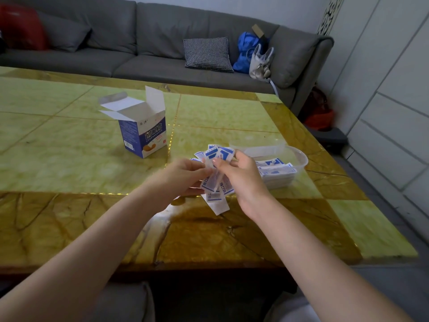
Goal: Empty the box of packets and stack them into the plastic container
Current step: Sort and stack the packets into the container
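Packets [217, 180] between both hands' fingers [216, 161]

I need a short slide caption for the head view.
Both hands hold packets beside the half-filled container.

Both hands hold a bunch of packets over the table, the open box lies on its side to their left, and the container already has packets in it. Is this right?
Not quite. In the head view the box stands upright with its flaps open, not on its side. The rest holds: left hand and right hand hold packets, and the container already has some.
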### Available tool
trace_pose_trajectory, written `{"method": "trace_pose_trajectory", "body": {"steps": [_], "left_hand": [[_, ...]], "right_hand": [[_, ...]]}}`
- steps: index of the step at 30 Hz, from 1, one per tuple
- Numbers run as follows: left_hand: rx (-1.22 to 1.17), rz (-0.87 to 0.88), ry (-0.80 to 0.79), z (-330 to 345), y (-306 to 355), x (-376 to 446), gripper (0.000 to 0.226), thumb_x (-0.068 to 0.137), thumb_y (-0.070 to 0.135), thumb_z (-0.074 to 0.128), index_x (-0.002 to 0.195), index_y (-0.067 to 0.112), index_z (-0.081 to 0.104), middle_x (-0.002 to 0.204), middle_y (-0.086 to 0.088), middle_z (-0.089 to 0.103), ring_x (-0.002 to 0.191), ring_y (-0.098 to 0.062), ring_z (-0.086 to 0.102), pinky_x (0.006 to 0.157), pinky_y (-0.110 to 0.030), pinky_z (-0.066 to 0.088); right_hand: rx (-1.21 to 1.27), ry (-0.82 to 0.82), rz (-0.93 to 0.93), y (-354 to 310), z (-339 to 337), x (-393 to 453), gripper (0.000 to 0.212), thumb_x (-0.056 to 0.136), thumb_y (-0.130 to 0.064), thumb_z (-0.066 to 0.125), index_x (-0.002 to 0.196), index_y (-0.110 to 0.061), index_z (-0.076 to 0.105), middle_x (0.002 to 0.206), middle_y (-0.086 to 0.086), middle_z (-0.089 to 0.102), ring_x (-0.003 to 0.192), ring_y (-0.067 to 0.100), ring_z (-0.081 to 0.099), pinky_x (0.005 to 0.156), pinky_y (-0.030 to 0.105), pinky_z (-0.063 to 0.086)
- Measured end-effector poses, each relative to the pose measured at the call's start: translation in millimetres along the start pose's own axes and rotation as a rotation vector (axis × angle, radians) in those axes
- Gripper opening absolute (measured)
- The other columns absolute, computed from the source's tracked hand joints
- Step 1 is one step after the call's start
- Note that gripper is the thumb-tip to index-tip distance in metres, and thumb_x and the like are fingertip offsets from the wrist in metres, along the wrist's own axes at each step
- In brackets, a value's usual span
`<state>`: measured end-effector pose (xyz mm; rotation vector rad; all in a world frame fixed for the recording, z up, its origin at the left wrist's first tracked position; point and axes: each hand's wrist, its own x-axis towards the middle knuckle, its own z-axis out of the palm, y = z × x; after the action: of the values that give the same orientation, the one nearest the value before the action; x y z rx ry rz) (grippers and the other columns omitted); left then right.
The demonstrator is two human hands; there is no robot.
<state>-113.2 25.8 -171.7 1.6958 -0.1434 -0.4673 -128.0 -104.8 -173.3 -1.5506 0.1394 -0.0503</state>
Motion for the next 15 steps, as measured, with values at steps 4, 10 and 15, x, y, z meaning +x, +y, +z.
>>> {"method": "trace_pose_trajectory", "body": {"steps": [4, 10, 15], "left_hand": [[0.237, 0.052, -0.016, -8, 6, -1, 0.023, 0.096, 0.019, 0.044, 0.109, 0.016, 0.063, 0.102, 0.003, 0.065, 0.095, -0.013, 0.058, 0.085, -0.026, 0.046], [0.896, 0.203, 0.212, -50, -1, 1, 0.028, 0.092, 0.012, 0.05, 0.117, 0.02, 0.062, 0.119, -0.005, 0.061, 0.103, -0.019, 0.056, 0.088, -0.03, 0.044], [1.244, 0.073, -0.02, -53, -20, 3, 0.048, 0.092, 0.022, 0.051, 0.136, 0.038, 0.037, 0.149, 0.0, 0.029, 0.134, -0.024, 0.032, 0.11, -0.034, 0.023]], "right_hand": [[-0.136, -0.127, -0.07, -2, 10, -1, 0.024, 0.096, -0.009, 0.044, 0.12, -0.011, 0.046, 0.107, 0.006, 0.062, 0.093, 0.018, 0.061, 0.084, 0.037, 0.052], [-0.945, -0.116, -0.542, -13, -7, 5, 0.016, 0.096, -0.01, 0.042, 0.109, -0.005, 0.05, 0.091, 0.008, 0.061, 0.068, 0.017, 0.052, 0.057, 0.029, 0.043], [-1.302, -0.341, -0.402, 18, -5, 2, 0.016, 0.093, -0.008, 0.04, 0.104, -0.01, 0.052, 0.108, 0.009, 0.054, 0.102, 0.028, 0.052, 0.079, 0.037, 0.043]]}}
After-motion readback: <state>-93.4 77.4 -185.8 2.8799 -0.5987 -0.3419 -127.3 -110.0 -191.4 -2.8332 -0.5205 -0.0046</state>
